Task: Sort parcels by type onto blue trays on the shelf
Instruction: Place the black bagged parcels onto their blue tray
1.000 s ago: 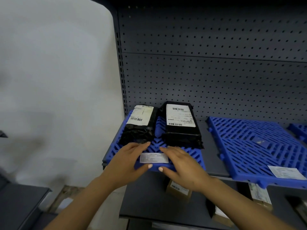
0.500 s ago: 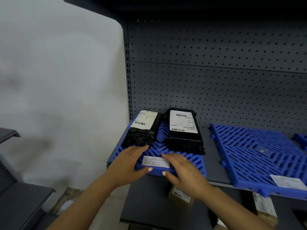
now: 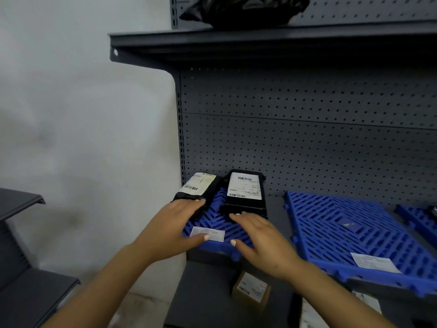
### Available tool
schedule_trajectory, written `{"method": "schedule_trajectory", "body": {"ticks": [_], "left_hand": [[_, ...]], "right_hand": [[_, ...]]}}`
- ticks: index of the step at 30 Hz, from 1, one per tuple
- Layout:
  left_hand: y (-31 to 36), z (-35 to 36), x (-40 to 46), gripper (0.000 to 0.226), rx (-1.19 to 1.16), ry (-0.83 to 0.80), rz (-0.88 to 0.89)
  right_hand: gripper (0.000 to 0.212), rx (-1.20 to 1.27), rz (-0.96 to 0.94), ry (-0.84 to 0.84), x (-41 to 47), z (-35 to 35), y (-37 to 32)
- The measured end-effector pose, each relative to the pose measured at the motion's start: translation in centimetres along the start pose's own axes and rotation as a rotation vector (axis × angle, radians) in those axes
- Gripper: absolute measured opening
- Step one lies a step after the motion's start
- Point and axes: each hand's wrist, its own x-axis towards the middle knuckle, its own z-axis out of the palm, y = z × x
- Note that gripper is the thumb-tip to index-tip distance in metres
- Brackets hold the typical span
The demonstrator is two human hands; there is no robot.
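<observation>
Two black bagged parcels with white labels lie on the left blue tray (image 3: 220, 218) on the shelf: a crumpled one (image 3: 197, 189) at the left and a flat one (image 3: 246, 191) beside it. My left hand (image 3: 173, 227) lies flat on the tray's left front, its fingertips touching the crumpled parcel. My right hand (image 3: 260, 235) rests spread on the tray's right front, fingertips at the flat parcel's near edge. Neither hand holds anything. A white label (image 3: 208, 233) on the tray shows between my thumbs.
A second blue tray (image 3: 354, 228) with a white label lies to the right, and a third tray's corner (image 3: 421, 218) beyond it. Small cardboard boxes (image 3: 251, 290) stand on the lower shelf. A black bag (image 3: 243, 10) sits on the upper shelf. A white wall is at left.
My hands have slid forward from the tray's front edge toward the two parcels. The view has tilted up, showing the upper shelf.
</observation>
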Motion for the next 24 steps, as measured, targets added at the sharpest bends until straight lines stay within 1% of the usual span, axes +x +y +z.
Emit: {"method": "schedule_trajectory", "body": {"ticks": [4, 9, 12, 14, 19, 24], "left_hand": [[5.3, -5.4, 1.0, 0.077, 0.033, 0.092, 0.056], [11.7, -11.7, 2.9, 0.08, 0.096, 0.142, 0.103], [14.6, -14.6, 3.8, 0.08, 0.129, 0.204, 0.135], [16.0, -16.1, 4.1, 0.078, 0.15, 0.239, 0.145], [18.7, -18.2, 3.9, 0.078, 0.234, 0.254, 0.165], [19.2, -21.2, 5.1, 0.077, 0.265, 0.283, 0.131]], "right_hand": [[0.056, -0.032, -0.041, 0.114, -1.7, -5.6, -0.9], [0.056, -0.121, -0.088, 0.24, -3.6, -13.2, -2.5], [0.056, -0.159, -0.11, 0.3, -5.0, -17.7, -3.2], [0.056, -0.173, -0.118, 0.334, -5.7, -20.4, -3.7], [0.057, -0.235, -0.131, 0.392, -5.7, -25.0, -4.7], [0.059, -0.301, -0.157, 0.38, -4.3, -27.2, -5.6]]}}
